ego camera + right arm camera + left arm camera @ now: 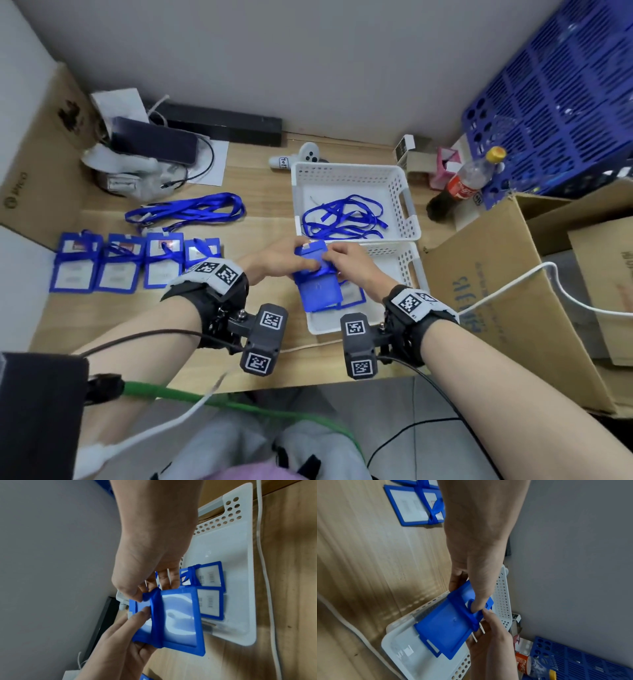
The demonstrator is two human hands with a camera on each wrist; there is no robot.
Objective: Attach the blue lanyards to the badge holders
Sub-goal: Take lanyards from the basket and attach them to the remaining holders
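Both hands hold one blue badge holder (318, 291) (443, 628) (180, 615) above the near white basket (407, 260). A blue lanyard (156, 615) is wrapped around the holder as a band. My left hand (308, 265) (465, 596) grips the holder's top end, thumb on its face. My right hand (334, 257) (149, 592) pinches the lanyard at the holder's edge. More badge holders (209, 599) lie in the near basket. Loose blue lanyards (342, 219) lie in the far basket (346, 168). Several wrapped badge holders (116, 263) sit in a row on the left.
A bundle of lanyards (185, 210) lies on the wooden table behind the row. A cola bottle (469, 181), a blue crate (565, 102) and cardboard boxes (496, 308) crowd the right. A white controller (305, 159) and a phone (154, 140) sit at the back.
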